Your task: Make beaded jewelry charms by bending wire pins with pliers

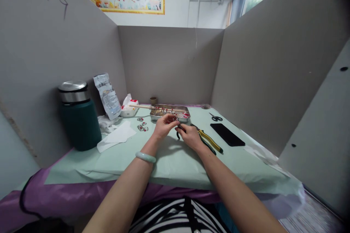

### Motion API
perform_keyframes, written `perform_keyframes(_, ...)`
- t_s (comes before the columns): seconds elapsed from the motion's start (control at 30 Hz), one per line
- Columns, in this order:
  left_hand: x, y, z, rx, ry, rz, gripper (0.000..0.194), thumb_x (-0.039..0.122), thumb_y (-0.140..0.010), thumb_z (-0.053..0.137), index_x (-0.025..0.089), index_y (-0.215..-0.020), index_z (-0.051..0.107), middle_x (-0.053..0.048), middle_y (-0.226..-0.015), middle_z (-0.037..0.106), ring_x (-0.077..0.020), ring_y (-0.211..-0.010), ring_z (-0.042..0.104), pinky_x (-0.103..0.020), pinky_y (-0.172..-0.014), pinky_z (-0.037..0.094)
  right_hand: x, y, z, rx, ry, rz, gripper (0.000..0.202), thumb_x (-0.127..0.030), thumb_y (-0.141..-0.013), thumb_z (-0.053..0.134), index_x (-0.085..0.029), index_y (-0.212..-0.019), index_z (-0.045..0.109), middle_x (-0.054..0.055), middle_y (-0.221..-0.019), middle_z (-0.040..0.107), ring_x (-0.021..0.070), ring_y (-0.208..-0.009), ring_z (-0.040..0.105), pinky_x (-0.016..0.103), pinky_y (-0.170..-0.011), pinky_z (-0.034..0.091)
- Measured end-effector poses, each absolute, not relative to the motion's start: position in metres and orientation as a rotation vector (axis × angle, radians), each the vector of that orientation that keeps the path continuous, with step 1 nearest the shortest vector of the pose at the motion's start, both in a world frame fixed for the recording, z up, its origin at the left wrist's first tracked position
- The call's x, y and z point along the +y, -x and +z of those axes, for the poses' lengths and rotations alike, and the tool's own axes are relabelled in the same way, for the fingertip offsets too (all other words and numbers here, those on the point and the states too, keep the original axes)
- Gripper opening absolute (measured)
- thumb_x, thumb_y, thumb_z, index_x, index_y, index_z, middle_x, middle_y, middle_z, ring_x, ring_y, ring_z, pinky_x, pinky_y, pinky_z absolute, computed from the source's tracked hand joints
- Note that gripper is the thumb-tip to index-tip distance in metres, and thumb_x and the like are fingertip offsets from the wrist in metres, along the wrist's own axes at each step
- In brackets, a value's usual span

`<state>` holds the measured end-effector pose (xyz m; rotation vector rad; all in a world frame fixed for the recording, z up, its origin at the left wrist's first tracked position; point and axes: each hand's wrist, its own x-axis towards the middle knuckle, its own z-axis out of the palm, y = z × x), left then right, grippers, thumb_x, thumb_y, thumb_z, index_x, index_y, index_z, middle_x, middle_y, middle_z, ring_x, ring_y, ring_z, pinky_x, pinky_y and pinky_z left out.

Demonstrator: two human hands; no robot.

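My left hand (164, 125), with a pale green bangle (146, 157) on its wrist, pinches a small beaded piece (177, 119) in front of the tray. Close against it, my right hand (190, 136) is closed on what look like small pliers (178, 135); a dark curved handle end shows below the fingers, the rest is mostly hidden. Behind both hands is a metal tray (153, 117) of small beads, with a wooden stick (142, 107) carrying red beaded pieces across it. Several finished-looking beaded rings (142, 127) lie to the left.
Yellow-and-green-handled pliers (210, 141) lie by my right hand. Farther right are a black phone (227, 134) and scissors (216, 118). At left stand a green flask (80, 123), a pouch (107, 96), tissues (118, 136) and a tissue pack (129, 108). Grey partitions (171, 65) enclose the table.
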<state>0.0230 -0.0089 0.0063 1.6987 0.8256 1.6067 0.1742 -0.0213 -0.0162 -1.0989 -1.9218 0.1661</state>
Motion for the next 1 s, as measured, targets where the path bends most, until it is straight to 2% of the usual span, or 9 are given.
perform_keyframes(0.33,-0.0093,-0.0246,0.0061,0.794,-1.682,1.582,0.030,0.034,-0.063,0.076,0.015,-0.081,0.060,0.000,-0.073,0.059,-0.0110,-0.067,0.053,-0.025,-0.065,0.042,-0.0185,-0.1726,-0.0193,-2.003,1.124,0.100,0.022,-0.031,-0.090,0.046,-0.019,-0.079,0.060,0.003,-0.068,0.064,0.0150,-0.059,0.053,0.025,-0.057,0.029)
perform_keyframes(0.73,-0.0088,-0.0268,0.0045,0.797,-1.664,1.552,0.030,0.034,-0.062,0.076,0.015,-0.078,0.060,0.001,-0.068,0.059,-0.0115,-0.065,0.053,-0.026,-0.064,0.043,-0.0217,-0.1692,-0.0184,-1.945,1.246,0.000,0.023,-0.032,-0.092,0.043,-0.019,-0.081,0.059,0.006,-0.069,0.065,0.0173,-0.060,0.056,0.027,-0.057,0.028)
perform_keyframes(1.0,-0.0090,-0.0266,0.0048,0.832,-1.681,1.572,0.030,0.036,-0.062,0.076,0.015,-0.076,0.059,0.002,-0.066,0.057,-0.0111,-0.063,0.051,-0.025,-0.061,0.041,-0.0254,-0.1669,-0.0158,-1.972,1.257,0.097,0.023,-0.030,-0.093,0.042,-0.019,-0.080,0.058,0.004,-0.064,0.065,0.0158,-0.058,0.056,0.026,-0.057,0.029)
